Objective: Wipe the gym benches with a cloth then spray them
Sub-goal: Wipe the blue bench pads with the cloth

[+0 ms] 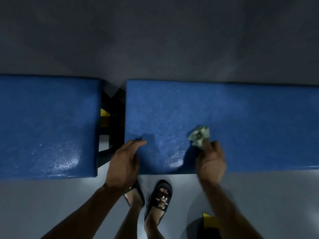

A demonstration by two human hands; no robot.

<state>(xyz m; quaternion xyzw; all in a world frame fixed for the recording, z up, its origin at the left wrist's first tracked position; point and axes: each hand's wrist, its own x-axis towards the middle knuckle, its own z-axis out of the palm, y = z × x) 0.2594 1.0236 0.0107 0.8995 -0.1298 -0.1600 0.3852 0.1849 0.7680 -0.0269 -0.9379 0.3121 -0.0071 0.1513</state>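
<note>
1. The right hand (211, 160) clutches a crumpled cloth (199, 136) on the right bench pad (241, 118), near its front edge.
2. The left hand (122, 163), fingers relaxed, rests on that pad's front-left corner.
3. A dark gap separates it from the left bench pad (48, 126).

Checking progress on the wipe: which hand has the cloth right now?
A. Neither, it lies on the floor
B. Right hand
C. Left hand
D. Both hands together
B: the right hand pinches the crumpled cloth over the right blue bench; the left hand rests on that bench's corner.
</note>
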